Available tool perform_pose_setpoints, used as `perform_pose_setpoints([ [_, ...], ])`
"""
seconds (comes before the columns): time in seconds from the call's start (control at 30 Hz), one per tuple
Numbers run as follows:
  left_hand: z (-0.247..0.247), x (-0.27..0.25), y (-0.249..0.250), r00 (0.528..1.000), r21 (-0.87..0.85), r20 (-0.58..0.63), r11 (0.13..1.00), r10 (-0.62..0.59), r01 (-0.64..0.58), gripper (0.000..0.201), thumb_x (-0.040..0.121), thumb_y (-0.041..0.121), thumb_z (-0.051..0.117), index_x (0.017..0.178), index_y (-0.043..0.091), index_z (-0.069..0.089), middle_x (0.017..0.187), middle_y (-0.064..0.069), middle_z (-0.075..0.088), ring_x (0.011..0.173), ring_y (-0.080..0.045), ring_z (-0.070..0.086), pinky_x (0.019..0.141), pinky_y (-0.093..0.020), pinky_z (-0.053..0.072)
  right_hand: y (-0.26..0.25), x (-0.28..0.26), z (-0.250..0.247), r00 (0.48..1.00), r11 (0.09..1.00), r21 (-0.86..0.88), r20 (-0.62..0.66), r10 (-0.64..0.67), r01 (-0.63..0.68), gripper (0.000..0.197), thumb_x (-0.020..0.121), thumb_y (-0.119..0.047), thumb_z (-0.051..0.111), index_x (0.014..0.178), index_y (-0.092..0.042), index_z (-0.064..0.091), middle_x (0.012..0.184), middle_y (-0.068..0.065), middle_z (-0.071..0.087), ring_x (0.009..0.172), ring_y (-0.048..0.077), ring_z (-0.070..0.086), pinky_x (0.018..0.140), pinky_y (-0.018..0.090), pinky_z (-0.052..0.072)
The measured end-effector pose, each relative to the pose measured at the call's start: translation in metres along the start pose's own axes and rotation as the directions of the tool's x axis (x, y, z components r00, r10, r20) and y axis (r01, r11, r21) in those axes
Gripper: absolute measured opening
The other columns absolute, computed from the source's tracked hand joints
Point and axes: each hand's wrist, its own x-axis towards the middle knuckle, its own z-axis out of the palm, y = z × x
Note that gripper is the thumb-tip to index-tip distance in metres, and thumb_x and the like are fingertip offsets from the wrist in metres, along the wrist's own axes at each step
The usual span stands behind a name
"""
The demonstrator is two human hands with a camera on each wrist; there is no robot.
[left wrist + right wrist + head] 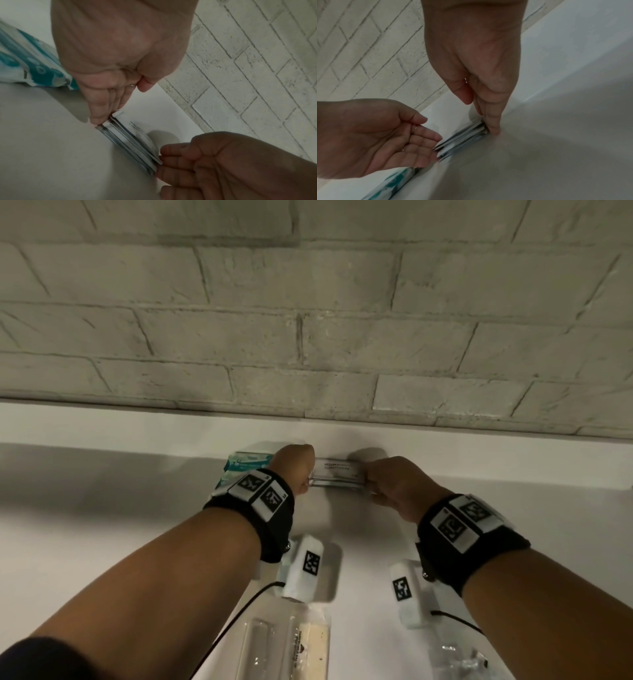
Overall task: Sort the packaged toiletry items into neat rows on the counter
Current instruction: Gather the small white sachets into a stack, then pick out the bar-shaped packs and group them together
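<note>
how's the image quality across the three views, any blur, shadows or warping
Head view: dim, even light, the brick wall lines bow from the wide lens, and soft shadows fall behind both hands; the sachet stack print is partly legible. Left wrist view: the left hand looms soft and large, the sachet text smeared. Right wrist view: the right hand is soft, the sachets blurred, the counter in grey shadow.

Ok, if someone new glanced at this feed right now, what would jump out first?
Both hands, the left hand and the right hand, press straight fingers against the two ends of a small stack of shampoo sachets on the white counter, squaring it up near the brick wall. A teal-patterned packet lies just left of the stack. Nearer the person lie clear-wrapped items.
</note>
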Motion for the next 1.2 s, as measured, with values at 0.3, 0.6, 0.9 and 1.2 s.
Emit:
perform_pose_setpoints([
  [0.3,-0.013,-0.094,0.008,0.959,0.383,0.146,0.879,0.245,-0.283,0.032,0.096,0.025,0.047,0.12,0.01,0.06,0.122,-0.011,0.063,0.112,-0.03,0.06,0.099,-0.045,0.047,-0.001,-0.07,-0.024,1.0,0.912,-0.411,0.003,0.012,-0.01,0.017,0.098,-0.014,0.047,0.109,-0.011,0.06,0.106,0.013,0.057,0.092,0.022,0.052,0.08,0.032,0.046],
  [0.6,-0.012,-0.208,-0.077,0.891,0.907,0.381,0.089,0.248,-0.412,0.051,0.09,0.059,0.041,0.121,0.02,0.054,0.116,-0.007,0.059,0.107,-0.027,0.058,0.083,-0.033,0.044,0.056,-0.215,-0.022,0.901,0.357,-0.831,0.424,-0.088,0.426,0.047,0.088,-0.039,0.064,0.133,-0.031,0.053,0.142,-0.009,0.042,0.132,0.01,0.041,0.105,0.022,0.037],
  [0.9,0.018,-0.218,-0.094,0.956,0.885,0.203,0.378,0.211,-0.271,0.049,0.085,0.023,0.058,0.129,0.009,0.04,0.123,-0.015,0.053,0.111,-0.033,0.056,0.084,-0.038,0.047,0.087,-0.268,-0.013,0.896,0.215,-0.872,0.413,-0.162,0.44,0.052,0.082,-0.028,0.066,0.13,-0.04,0.05,0.12,-0.014,0.051,0.114,0.014,0.049,0.088,0.025,0.041],
  [1.2,0.023,-0.247,-0.093,0.944,0.884,0.3,0.331,0.14,-0.33,0.037,0.086,0.019,0.052,0.122,0.009,0.05,0.124,-0.012,0.051,0.109,-0.028,0.056,0.08,-0.03,0.045,0.114,-0.29,-0.042,0.932,0.243,-0.907,0.299,-0.207,0.345,0.061,0.081,-0.029,0.069,0.137,-0.033,0.046,0.132,-0.011,0.05,0.117,0.011,0.05,0.09,0.022,0.042],
])
